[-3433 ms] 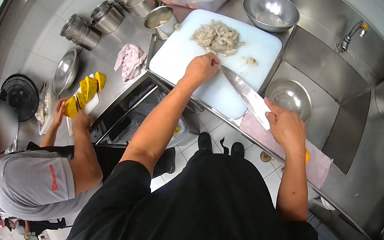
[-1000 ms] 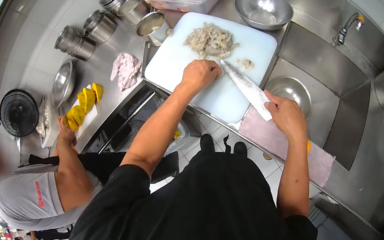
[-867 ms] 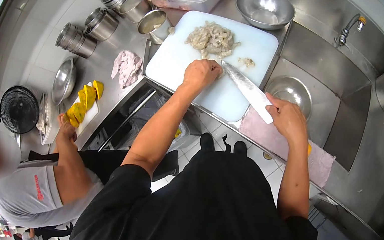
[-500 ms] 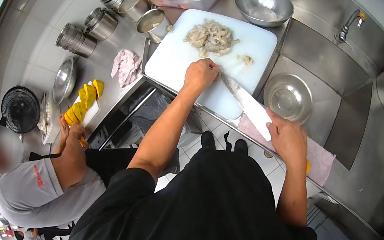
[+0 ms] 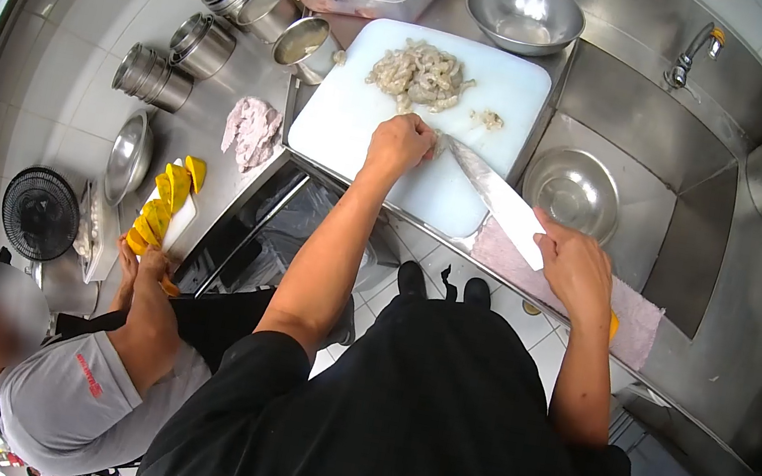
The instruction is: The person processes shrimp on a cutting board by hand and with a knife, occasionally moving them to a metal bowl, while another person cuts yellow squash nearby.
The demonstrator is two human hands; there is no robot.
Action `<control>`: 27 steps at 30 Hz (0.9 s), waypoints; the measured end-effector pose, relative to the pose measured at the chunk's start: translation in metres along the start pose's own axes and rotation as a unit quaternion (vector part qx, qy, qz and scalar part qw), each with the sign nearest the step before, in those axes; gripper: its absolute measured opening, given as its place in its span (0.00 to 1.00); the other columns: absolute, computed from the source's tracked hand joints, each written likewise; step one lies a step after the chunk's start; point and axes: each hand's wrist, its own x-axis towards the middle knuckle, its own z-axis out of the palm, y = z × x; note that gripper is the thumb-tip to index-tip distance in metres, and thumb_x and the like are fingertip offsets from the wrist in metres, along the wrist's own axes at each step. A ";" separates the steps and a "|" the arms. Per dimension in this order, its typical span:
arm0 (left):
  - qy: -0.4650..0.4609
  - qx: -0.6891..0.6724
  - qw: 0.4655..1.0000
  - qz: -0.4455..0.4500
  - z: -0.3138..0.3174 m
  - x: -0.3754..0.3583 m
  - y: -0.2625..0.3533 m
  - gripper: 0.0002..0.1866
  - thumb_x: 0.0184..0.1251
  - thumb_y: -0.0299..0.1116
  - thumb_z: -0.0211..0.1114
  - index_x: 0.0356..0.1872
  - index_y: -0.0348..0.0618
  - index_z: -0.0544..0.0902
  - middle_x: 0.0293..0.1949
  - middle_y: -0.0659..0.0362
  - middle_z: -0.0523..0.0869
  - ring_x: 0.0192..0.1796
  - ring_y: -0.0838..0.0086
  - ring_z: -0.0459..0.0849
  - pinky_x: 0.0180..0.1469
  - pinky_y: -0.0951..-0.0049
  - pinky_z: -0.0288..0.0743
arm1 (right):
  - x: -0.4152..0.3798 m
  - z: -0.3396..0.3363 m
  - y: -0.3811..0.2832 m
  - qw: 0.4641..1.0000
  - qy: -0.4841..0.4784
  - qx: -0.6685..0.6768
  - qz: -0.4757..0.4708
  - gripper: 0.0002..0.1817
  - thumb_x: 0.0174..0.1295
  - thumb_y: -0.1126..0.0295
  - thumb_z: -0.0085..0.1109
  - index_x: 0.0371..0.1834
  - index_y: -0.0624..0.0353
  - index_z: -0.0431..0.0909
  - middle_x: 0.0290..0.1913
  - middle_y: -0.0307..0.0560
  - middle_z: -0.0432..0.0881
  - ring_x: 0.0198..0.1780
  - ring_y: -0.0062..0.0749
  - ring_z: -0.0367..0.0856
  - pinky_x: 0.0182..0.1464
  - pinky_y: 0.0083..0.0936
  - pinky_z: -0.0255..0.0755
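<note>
A white cutting board (image 5: 329,128) bears a pile of peeled shrimp (image 5: 421,73) and a small heap of bits (image 5: 489,119). Below the pile, my left hand (image 5: 400,147) is pinched on a small pale piece that looks like shrimp, mostly hidden by the fingers. The handle of a large knife (image 5: 498,202) is in my right hand (image 5: 574,268), beyond the board's lower right edge. Its blade slants up and left across the board, with the tip close beside my left fingertips.
A sink (image 5: 649,172) holding a metal bowl (image 5: 571,194) lies right. Another bowl (image 5: 524,15) and a tub of raw meat (image 5: 370,2) stand behind. Metal pots (image 5: 201,47) line the left counter. A co-worker (image 5: 90,381) handles yellow pieces (image 5: 169,192) at lower left.
The knife tip has shifted slightly right, away from my left fingertips, and my right hand has moved a little. The co-worker's head and arm have shifted slightly.
</note>
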 end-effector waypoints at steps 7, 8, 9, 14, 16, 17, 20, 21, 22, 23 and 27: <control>-0.012 0.020 1.000 0.001 -0.002 0.002 0.002 0.08 0.63 0.34 0.67 0.34 0.43 0.89 0.27 0.57 0.92 0.32 0.69 0.90 0.43 0.68 0.83 | 0.004 0.000 -0.004 1.000 -0.001 0.006 -0.001 0.19 0.72 0.62 0.59 0.64 0.44 0.86 0.48 0.59 0.88 0.50 0.58 0.85 0.54 0.49 0.77; -0.017 0.024 1.000 -0.001 -0.002 0.003 0.001 0.08 0.63 0.34 0.67 0.35 0.42 0.89 0.29 0.56 0.92 0.34 0.67 0.91 0.45 0.67 0.83 | 0.004 -0.001 -0.004 1.000 -0.002 0.007 0.004 0.19 0.72 0.62 0.59 0.64 0.44 0.86 0.48 0.59 0.88 0.50 0.58 0.85 0.55 0.49 0.77; 0.012 0.046 0.997 0.053 0.000 0.004 -0.002 0.08 0.63 0.33 0.67 0.38 0.41 0.89 0.31 0.54 0.92 0.36 0.65 0.91 0.45 0.66 0.83 | 0.004 -0.001 -0.004 1.000 -0.003 0.007 0.008 0.19 0.72 0.62 0.59 0.64 0.44 0.86 0.48 0.59 0.88 0.50 0.58 0.85 0.55 0.49 0.77; 0.025 0.075 0.957 0.280 0.007 0.012 -0.019 0.11 0.65 0.31 0.66 0.46 0.41 0.87 0.41 0.48 0.89 0.46 0.55 0.89 0.52 0.61 0.81 | 0.006 -0.011 -0.011 0.998 -0.041 0.003 0.047 0.19 0.72 0.63 0.60 0.65 0.42 0.85 0.48 0.58 0.88 0.50 0.58 0.86 0.55 0.48 0.77; -0.015 0.072 0.964 0.256 0.003 0.004 -0.011 0.10 0.64 0.29 0.66 0.45 0.40 0.87 0.40 0.50 0.89 0.44 0.58 0.89 0.51 0.62 0.81 | 0.007 -0.009 -0.011 0.999 -0.024 -0.004 0.030 0.20 0.72 0.62 0.60 0.65 0.41 0.85 0.48 0.59 0.88 0.49 0.58 0.86 0.54 0.48 0.77; -0.035 0.070 0.967 0.244 0.002 -0.001 -0.008 0.10 0.64 0.29 0.66 0.45 0.40 0.86 0.40 0.50 0.89 0.43 0.60 0.89 0.51 0.63 0.81 | 0.007 -0.011 -0.013 0.999 -0.034 -0.012 0.037 0.20 0.72 0.62 0.60 0.66 0.40 0.85 0.48 0.59 0.88 0.49 0.58 0.86 0.54 0.49 0.77; -0.024 -0.018 0.985 0.173 0.002 -0.012 -0.009 0.07 0.65 0.26 0.65 0.43 0.40 0.85 0.37 0.53 0.88 0.41 0.62 0.88 0.48 0.66 0.81 | 0.007 -0.014 -0.017 0.997 -0.050 -0.030 0.050 0.20 0.72 0.62 0.61 0.66 0.39 0.84 0.47 0.59 0.88 0.48 0.58 0.86 0.53 0.49 0.77; -0.013 -0.097 0.982 0.160 0.003 -0.005 -0.020 0.07 0.66 0.26 0.65 0.43 0.40 0.84 0.36 0.56 0.87 0.40 0.66 0.87 0.46 0.68 0.81 | 0.006 -0.010 -0.015 0.997 -0.048 -0.030 0.050 0.20 0.72 0.62 0.61 0.66 0.39 0.84 0.47 0.59 0.88 0.48 0.58 0.86 0.53 0.49 0.77; -0.003 -0.177 0.973 0.147 0.005 0.008 -0.042 0.07 0.67 0.26 0.65 0.44 0.41 0.83 0.36 0.58 0.87 0.39 0.70 0.86 0.44 0.70 0.80 | 0.006 -0.008 -0.013 0.997 -0.045 -0.031 0.050 0.20 0.71 0.62 0.61 0.66 0.38 0.84 0.46 0.59 0.88 0.48 0.58 0.86 0.52 0.49 0.77; 0.008 -0.254 0.958 0.130 0.001 0.017 -0.057 0.06 0.69 0.26 0.65 0.45 0.41 0.83 0.35 0.60 0.86 0.39 0.74 0.86 0.42 0.73 0.80 | 0.005 -0.008 -0.013 0.997 -0.046 -0.027 0.053 0.20 0.71 0.62 0.61 0.66 0.38 0.84 0.46 0.58 0.88 0.48 0.58 0.86 0.52 0.49 0.77; 0.056 -0.364 0.920 0.136 -0.061 0.035 -0.064 0.07 0.75 0.30 0.65 0.50 0.44 0.80 0.40 0.62 0.86 0.41 0.77 0.86 0.37 0.76 0.80 | 0.003 -0.002 -0.008 0.997 -0.041 -0.007 0.058 0.21 0.71 0.61 0.62 0.66 0.38 0.84 0.47 0.57 0.89 0.49 0.57 0.86 0.52 0.47 0.77</control>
